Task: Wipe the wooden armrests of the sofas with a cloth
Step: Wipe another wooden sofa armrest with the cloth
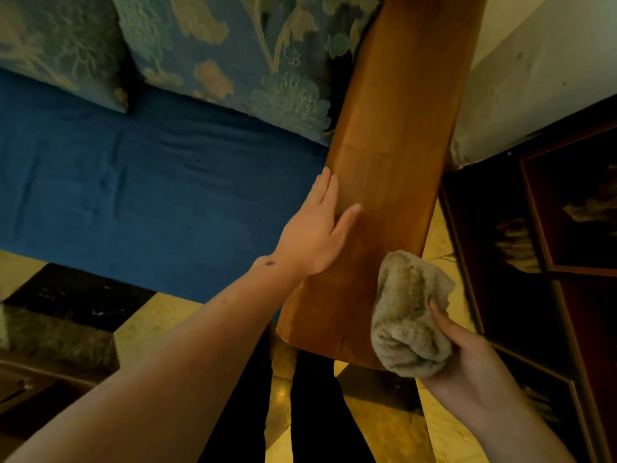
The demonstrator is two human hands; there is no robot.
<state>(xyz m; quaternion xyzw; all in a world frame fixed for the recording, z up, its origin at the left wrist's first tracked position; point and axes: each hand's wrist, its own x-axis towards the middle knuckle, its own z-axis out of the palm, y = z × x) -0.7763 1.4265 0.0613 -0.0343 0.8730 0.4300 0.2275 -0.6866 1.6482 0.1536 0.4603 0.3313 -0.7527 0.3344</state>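
While the view looks down:
Left hand [315,233]: fingers straight — flat on the wooden armrest [394,155], mid-frame.
Right hand [467,359]: lower right — grip curled round bunched cloth [407,315].

— What colour is the armrest [394,155]?
— Warm orange-brown wood, all shiny.
— And the seat [150,182]?
— Dark blue, plain, no pictures on it.
— The cushions [233,55]?
— Blue too, with pale green and tan trees and leaves.
— The cloth [407,315]?
— Beige, kind of brownish and fuzzy.
— The floor [394,426]?
— Yellow tiles with black ones.
— And the cabinet [567,228]?
— Very dark brown, with pale feathery marks.
— The wall [541,68]?
— Whitish, with little grey spots.
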